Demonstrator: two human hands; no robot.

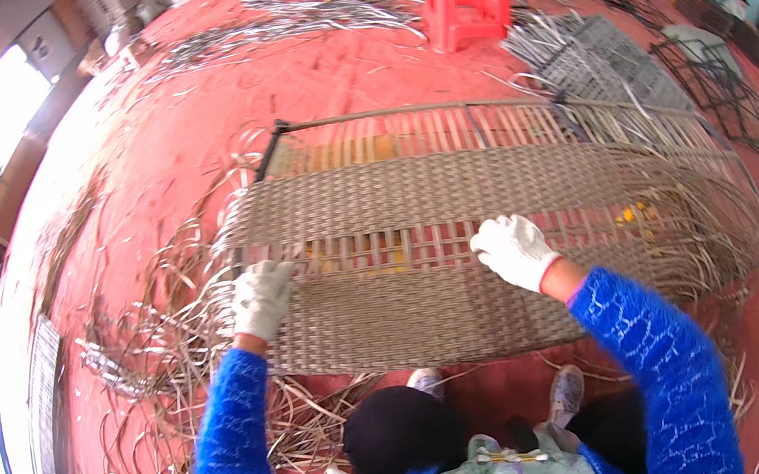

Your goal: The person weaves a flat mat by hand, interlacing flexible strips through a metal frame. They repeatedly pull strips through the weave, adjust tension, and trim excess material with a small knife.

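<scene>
Where the woven panel point(451, 182) lies: in the head view we see it stretched crosswise in front of the person, over the red floor point(127, 129), its long near side just beyond the person's shoes point(567, 394).
Weave: we make out two brown-grey bands of close weave, one far and one near, with an open lattice point(402, 248) between them; another open strip runs along the far side, bordered by a dark frame point(282, 126).
Left hand point(264, 300): white-gloved, it is at the panel's left end, beside the lattice, fingers bent; whether they pinch a strand, we cannot tell.
Right hand point(514, 252): white-gloved too, it is over the lattice, right of the middle and near the close band, fingers curled; we cannot tell whether they hold anything.
Sleeves point(652, 341): we see fuzzy blue with a pale crackled pattern, both reaching forward from the lower edge.
Loose strands point(181, 323): they tangle thickly around the panel's left end, and we see more at its right end.
Red stool point(466, 8): it stands well beyond the panel, a pale cover on its seat.
Silvery strips point(282, 31): we see them spread on the floor, left of the stool.
Grey panel point(607, 60): it lies beyond the woven one, toward the right.
</scene>
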